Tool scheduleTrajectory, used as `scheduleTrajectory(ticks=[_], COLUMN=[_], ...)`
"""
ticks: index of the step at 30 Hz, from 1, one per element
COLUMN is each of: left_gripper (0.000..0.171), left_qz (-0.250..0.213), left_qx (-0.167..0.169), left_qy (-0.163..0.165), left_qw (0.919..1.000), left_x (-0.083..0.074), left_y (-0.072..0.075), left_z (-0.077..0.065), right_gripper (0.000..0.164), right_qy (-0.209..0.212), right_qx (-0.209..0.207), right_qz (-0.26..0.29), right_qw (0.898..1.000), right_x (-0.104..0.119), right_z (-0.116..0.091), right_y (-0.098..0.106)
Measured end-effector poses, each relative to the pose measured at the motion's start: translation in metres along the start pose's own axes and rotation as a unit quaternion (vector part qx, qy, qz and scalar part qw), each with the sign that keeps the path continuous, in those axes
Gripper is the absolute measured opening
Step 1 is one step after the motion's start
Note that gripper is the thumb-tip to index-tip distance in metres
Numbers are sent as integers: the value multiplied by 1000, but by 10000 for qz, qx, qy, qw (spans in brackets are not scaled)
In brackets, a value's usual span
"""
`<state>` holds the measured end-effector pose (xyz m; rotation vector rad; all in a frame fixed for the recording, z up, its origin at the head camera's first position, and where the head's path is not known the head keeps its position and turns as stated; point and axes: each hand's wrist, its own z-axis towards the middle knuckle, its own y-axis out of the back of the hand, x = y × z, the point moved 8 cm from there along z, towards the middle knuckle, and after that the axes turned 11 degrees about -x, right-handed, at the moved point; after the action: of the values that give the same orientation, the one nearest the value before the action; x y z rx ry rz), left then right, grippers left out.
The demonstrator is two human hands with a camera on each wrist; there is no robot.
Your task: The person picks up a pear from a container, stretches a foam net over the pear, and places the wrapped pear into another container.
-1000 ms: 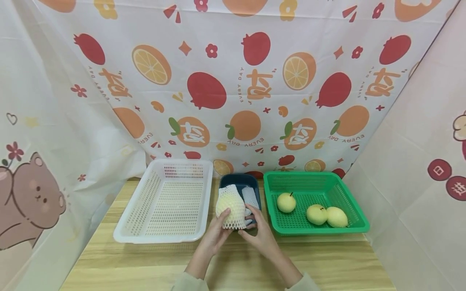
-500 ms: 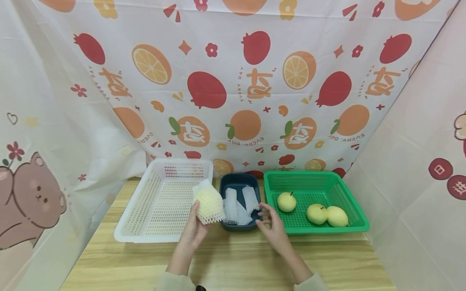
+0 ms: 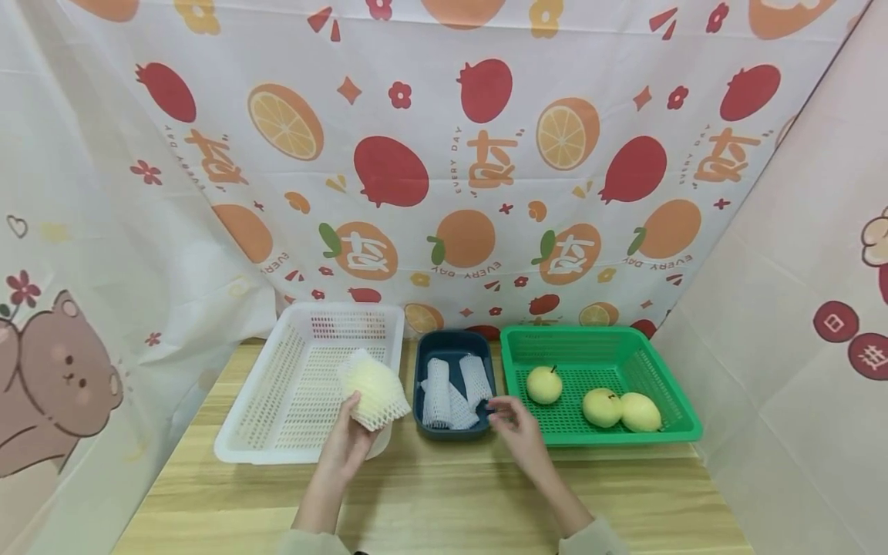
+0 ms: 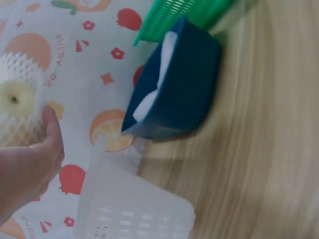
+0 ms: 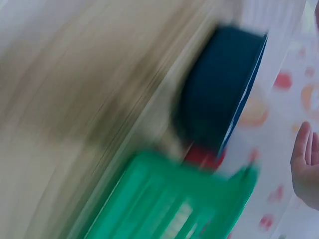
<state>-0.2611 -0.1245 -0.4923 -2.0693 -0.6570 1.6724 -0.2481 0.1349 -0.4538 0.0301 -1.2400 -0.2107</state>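
My left hand (image 3: pixel 345 451) holds a pale yellow pear in a white foam net (image 3: pixel 375 389), raised over the right front of the white basket (image 3: pixel 305 455). In the left wrist view the thumb lies against the netted pear (image 4: pixel 17 107), and the pear's end shows through the net's opening. My right hand (image 3: pixel 522 443) holds nothing; its fingers are loosely bent beside the right front edge of the dark blue bin (image 3: pixel 452 347). Inside that bin lie several empty foam nets (image 3: pixel 437 393).
To the right stands a green basket (image 3: pixel 603 441) with a pear (image 3: pixel 544 385) at its left and two more pears (image 3: pixel 641 412) touching at its right. The baskets and bin stand on a wooden table (image 3: pixel 444 501), backed by a fruit-print curtain (image 3: pixel 444 154).
My left hand has carried the netted pear left from over the blue bin to the white basket. My right hand has let go of the net and drawn back to the right.
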Motion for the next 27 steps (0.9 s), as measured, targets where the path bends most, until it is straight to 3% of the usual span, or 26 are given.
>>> scheduleTrajectory(ticks=[5,10,14,18,23,27], left_gripper=[58,60,70,66,59,68], left_qz=[1041,1707,2179,2187,2247,2430], left_qx=[-24,77,418,808,803,936], left_qy=[-120,-276,-475,-412,-268,-308], left_qw=[9945,9849,9739,9716,9707,9650], left_x=[4,10,12,10,5,5], left_y=[-5,-11,-15,-14,-6,-3], left_z=[-5,-8,-15,-22,-22,-21], right_gripper=[33,46,51,47,45,42], right_qy=[-307,-536,-713,-925,-1485,-1799], right_qx=[877,1097,1155,1206,1159,1034], right_qz=[738,671,430,584,945,1078], right_qw=[9929,9902,9898,9867,9775,9723], right_x=[12,22,24,19,-4,-25], right_z=[-7,-8,-9,-9,-7,-6], right_y=[-59,-93,-103,-106,-108,-115])
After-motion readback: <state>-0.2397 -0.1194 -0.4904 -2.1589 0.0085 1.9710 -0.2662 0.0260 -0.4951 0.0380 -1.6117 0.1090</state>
